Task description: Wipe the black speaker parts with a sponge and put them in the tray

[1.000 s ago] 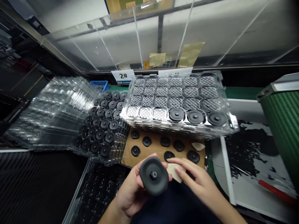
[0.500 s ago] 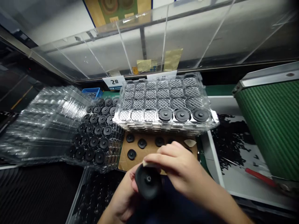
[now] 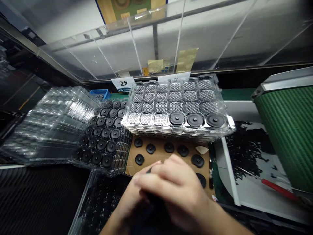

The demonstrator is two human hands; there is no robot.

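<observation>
**L hand [image 3: 128,199] + R hand [image 3: 173,186] clamped on blk part [image 3: 149,170]**

Hands together at near edge of cardbd sheet [image 3: 160,157], R fingers [image 3: 156,176] lapped over L. Blk part almost fully hidden, only a sliver shows between fingers, so shape n/a. It's held just off sheet's near edge.

Loose blk rubber discs [image 3: 169,147] lie on sheet, nearest one [image 3: 139,159] just past the fingertips; another [image 3: 201,180] sits by right edge, partly under R hand's side. Cream scrap [image 3: 201,149] near far right corner.

Past far edge: clear tray stack [image 3: 221,130], mesh pockets, 3 blk discs [image 3: 195,119] in front row, right end. Left of it, clear tray [image 3: 123,153] filled w/ blk discs; empty clear trays [image 3: 61,114] further left. "2#" label [image 3: 122,83] + blue bin [image 3: 99,94] behind. Far right: green ribbed belt [image 3: 288,130], red-handled tool [image 3: 276,188].
</observation>
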